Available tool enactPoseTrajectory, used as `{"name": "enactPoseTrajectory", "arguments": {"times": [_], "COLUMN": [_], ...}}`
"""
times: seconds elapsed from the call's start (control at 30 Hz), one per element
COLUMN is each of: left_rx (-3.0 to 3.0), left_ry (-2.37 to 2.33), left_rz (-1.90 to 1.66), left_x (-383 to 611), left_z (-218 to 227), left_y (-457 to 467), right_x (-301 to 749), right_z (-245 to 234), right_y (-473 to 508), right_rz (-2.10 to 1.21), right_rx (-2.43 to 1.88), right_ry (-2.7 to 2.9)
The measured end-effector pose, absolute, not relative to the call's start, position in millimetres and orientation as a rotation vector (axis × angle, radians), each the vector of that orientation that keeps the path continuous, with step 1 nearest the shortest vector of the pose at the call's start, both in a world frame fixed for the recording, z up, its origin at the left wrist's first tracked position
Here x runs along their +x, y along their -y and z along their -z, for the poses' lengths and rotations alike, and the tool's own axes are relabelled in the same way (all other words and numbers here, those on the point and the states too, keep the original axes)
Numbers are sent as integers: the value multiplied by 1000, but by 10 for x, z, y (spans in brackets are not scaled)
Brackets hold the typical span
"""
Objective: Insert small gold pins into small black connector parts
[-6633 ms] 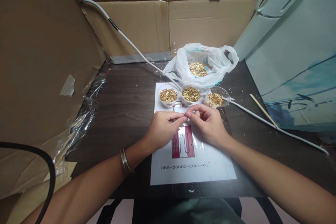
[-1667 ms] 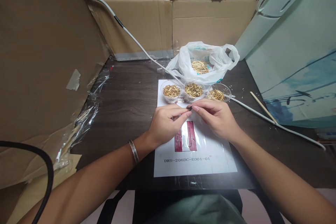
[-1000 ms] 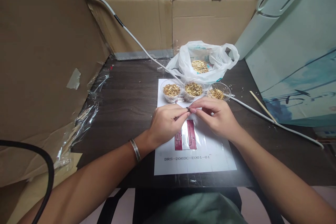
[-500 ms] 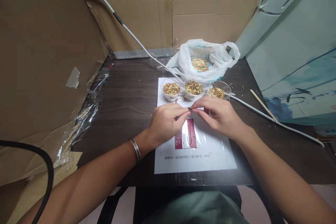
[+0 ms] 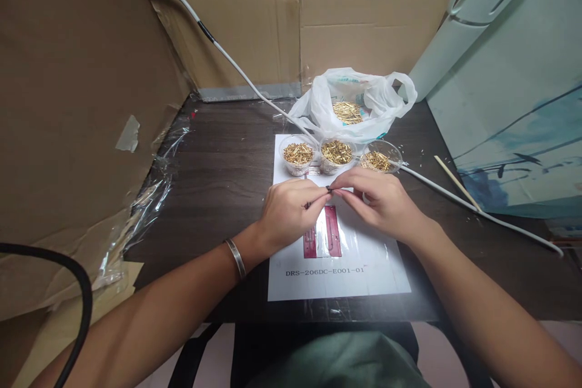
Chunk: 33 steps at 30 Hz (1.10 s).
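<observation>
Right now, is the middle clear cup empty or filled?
Filled: small golden pieces lie piled inside the middle clear cup, spread across its width. How deep the pile goes, I cannot tell.

There is one left hand [image 5: 291, 209], one right hand [image 5: 384, 203], three clear plastic cups [image 5: 298, 171], one plastic bag [image 5: 352, 131], one printed sheet [image 5: 339, 288], one bracelet [image 5: 235, 258], one flask [image 5: 459, 39], one wooden stick [image 5: 457, 183], one white cable [image 5: 242, 74], one black cable [image 5: 85, 291] and too many gold pins [image 5: 347, 113] to count.

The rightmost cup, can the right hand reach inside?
Probably yes: the rightmost cup is open on top and close to the right hand, though that hand is busy at a small dark piece.
</observation>
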State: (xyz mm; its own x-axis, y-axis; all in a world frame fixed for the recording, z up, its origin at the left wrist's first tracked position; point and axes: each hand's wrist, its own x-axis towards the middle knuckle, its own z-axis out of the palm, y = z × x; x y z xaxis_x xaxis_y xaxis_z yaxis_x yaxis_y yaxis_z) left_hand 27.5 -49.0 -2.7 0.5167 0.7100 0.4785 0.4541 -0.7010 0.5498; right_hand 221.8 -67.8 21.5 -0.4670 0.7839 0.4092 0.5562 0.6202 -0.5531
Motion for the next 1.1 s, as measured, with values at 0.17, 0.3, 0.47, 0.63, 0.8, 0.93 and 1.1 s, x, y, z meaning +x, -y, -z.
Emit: {"name": "enactPoseTrajectory", "arguments": {"times": [0.17,0.3,0.47,0.63,0.8,0.93,1.1], "left_rx": [2417,2407,2350,2301,2322,2323,2308], "left_ry": [-988,-1000,-1004,-996,-1010,-1017,-1007], "left_rz": [-972,-978,-1006,-1078,-1059,-1048,-1049], "left_x": [279,283,285,291,285,282,292], "left_z": [30,26,33,53,41,34,30], "left_y": [485,488,488,484,490,496,500], "right_x": [2165,2111,2087,2106,2161,2227,2248], "right_z": [-218,-208,-183,-170,-177,-188,-211], "right_y": [705,712,701,689,665,657,665], "right_rz": [-458,-517,-650,-664,-586,-438,-405], "right_rx": [-1069,-1143,-1239,-1233,-1186,-1097,-1056], "right_ry": [2154,2031,1907,1922,2016,2178,2239]}}
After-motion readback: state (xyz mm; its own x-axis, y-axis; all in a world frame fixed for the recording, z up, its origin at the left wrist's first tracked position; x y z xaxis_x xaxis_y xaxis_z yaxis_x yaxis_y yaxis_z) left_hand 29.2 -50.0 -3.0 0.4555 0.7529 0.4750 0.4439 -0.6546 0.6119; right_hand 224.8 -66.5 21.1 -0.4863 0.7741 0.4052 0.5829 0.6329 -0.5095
